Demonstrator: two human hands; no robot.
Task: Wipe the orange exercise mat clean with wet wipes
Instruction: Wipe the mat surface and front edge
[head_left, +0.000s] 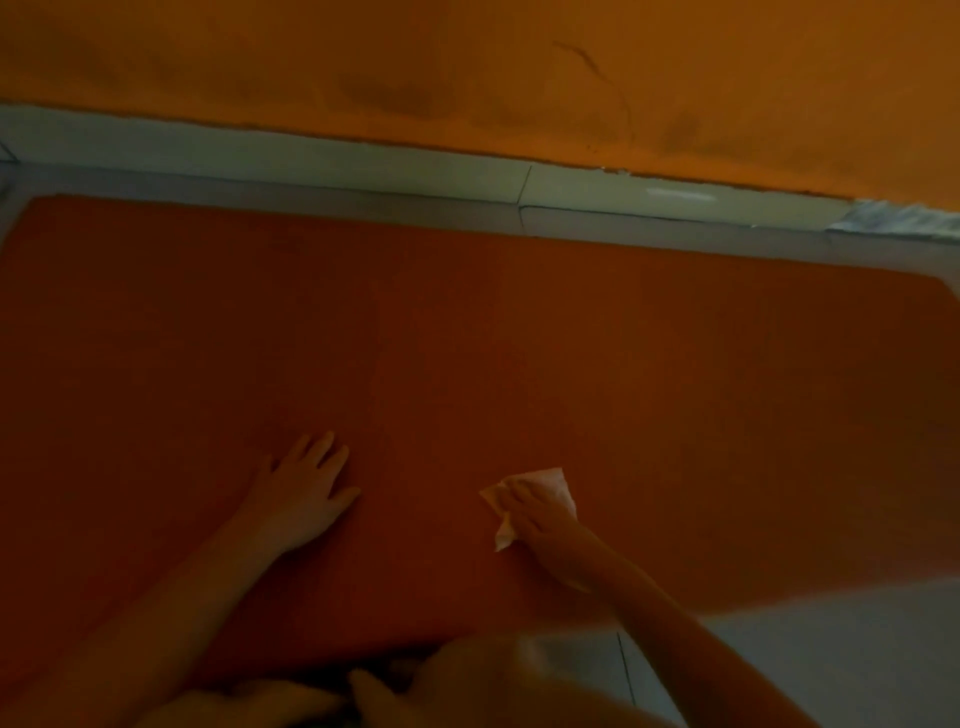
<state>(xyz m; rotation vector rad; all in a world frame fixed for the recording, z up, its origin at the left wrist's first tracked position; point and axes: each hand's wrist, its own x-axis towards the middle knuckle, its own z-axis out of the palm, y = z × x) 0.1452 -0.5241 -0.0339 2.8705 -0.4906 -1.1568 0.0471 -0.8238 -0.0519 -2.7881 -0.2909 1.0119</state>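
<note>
The orange exercise mat lies flat on the floor and fills most of the view. My left hand rests flat on the mat near its front edge, fingers straight and spread. To its right, my right hand presses a white wet wipe onto the mat with the fingers laid on top of it. Part of the wipe sticks out beyond the fingers and below the hand.
A pale tiled floor strip runs behind the mat along an orange wall with dark smudges. More pale tiles show at the lower right. My knees are at the bottom edge. The scene is dim.
</note>
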